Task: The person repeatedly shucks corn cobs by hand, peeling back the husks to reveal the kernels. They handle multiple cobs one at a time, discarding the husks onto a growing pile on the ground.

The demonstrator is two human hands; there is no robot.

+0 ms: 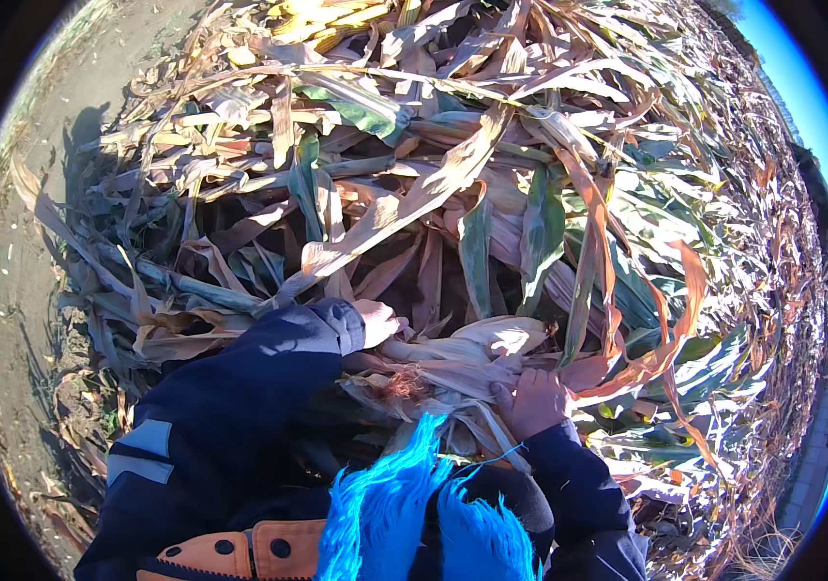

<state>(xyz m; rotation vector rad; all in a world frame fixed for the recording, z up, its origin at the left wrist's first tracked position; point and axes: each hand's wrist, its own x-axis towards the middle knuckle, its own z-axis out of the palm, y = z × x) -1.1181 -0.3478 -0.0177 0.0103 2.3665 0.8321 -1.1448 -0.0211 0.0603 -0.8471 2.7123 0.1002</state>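
Dry corn husks (457, 356) with a reddish tuft of corn silk (405, 383) lie in front of my body, between my two hands. My left hand (379, 322) is at their upper left edge, fingers bent against the husk; its fingertips are partly hidden. At the right end, my right hand (536, 399) has its fingers closed on the pale husk leaves. Whether a cob sits inside the husks cannot be seen. Long dry corn leaves (414, 203) and stalks cover the ground just beyond both hands.
Husked yellow corn cobs (334, 22) lie at the top. A thick corn stalk (203, 289) is left of my left hand. More leaves and stalks spread to the right. Bare soil (22, 290) runs along the left. A blue fringed scarf (392, 508) hangs below my hands.
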